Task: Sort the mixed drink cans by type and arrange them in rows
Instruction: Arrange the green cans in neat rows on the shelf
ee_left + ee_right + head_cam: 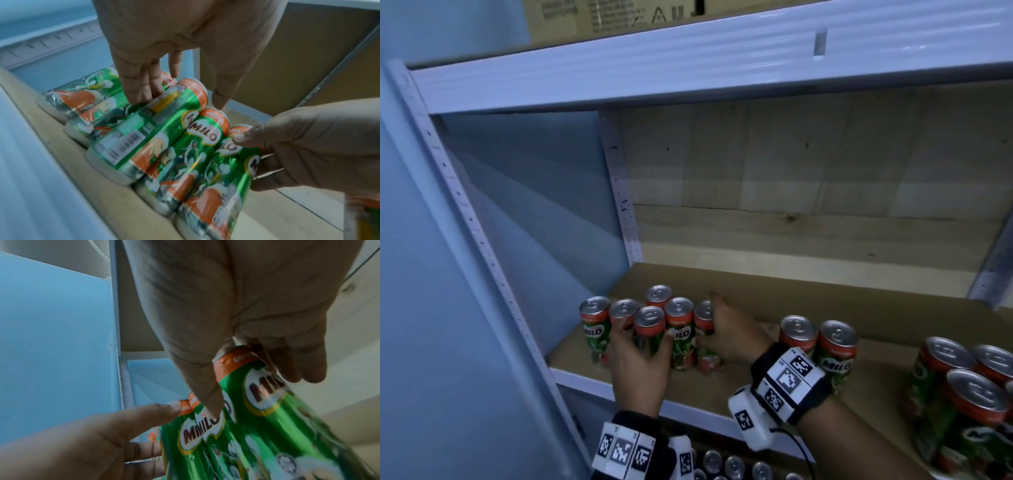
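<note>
Several green and orange Milo cans (pixel 595 325) stand bunched at the left end of the cardboard-lined shelf (pixel 825 294). My left hand (pixel 645 354) reaches in from the front and pinches a front Milo can (pixel 650 325) between fingers and thumb. In the left wrist view its fingers (pixel 141 95) lie down the left side of that can (pixel 148 129). My right hand (pixel 722 330) grips the rightmost can of the bunch (pixel 705 356), thumb on its front. In the right wrist view that can (pixel 267 394) sits inside the curled hand (pixel 226 305).
Two more Milo cans (pixel 816 337) stand just right of my right wrist, and a further group (pixel 962 377) fills the shelf's right end. A white upright (pixel 482 240) bounds the left side. Can tops (pixel 722 466) show on the shelf below. The upper shelf (pixel 688 65) carries a cardboard box (pixel 585 17).
</note>
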